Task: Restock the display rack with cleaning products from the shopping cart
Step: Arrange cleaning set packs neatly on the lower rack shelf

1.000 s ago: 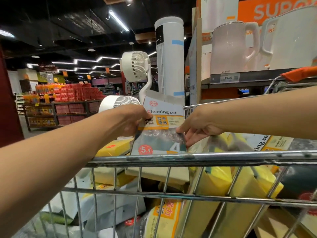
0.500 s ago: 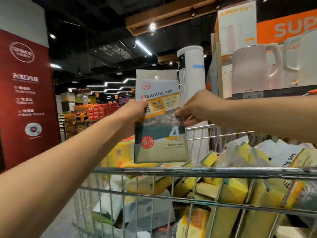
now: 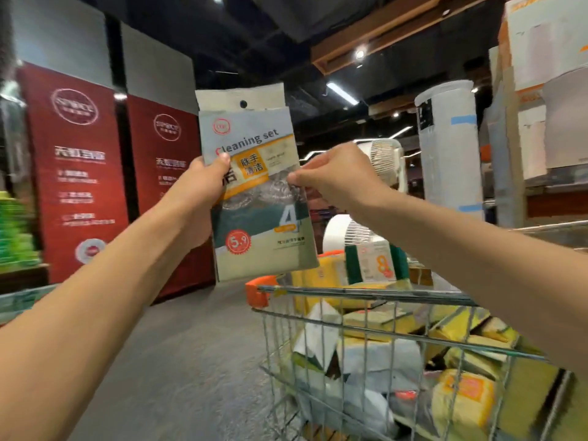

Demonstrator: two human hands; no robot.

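Note:
Two flat "Cleaning set" packs (image 3: 254,192), one behind the other, are held upright in the air above the left corner of the wire shopping cart (image 3: 366,294). My left hand (image 3: 200,186) grips their left edge, thumb on the front. My right hand (image 3: 334,176) pinches the right edge of the front pack. The cart holds several yellow sponge packs (image 3: 461,399) and white packets. The display rack is not in view.
Red printed panels (image 3: 79,173) stand at the left across a grey floor. A shelf with green goods (image 3: 16,237) sits at the far left edge. White fans (image 3: 385,160), a tall white tower fan (image 3: 445,148) and shelves of boxed appliances (image 3: 547,58) rise behind the cart at the right.
Both hands have lifted the packs out of the cart and up to the left. My view has swung left, so the cart now lies low at the right.

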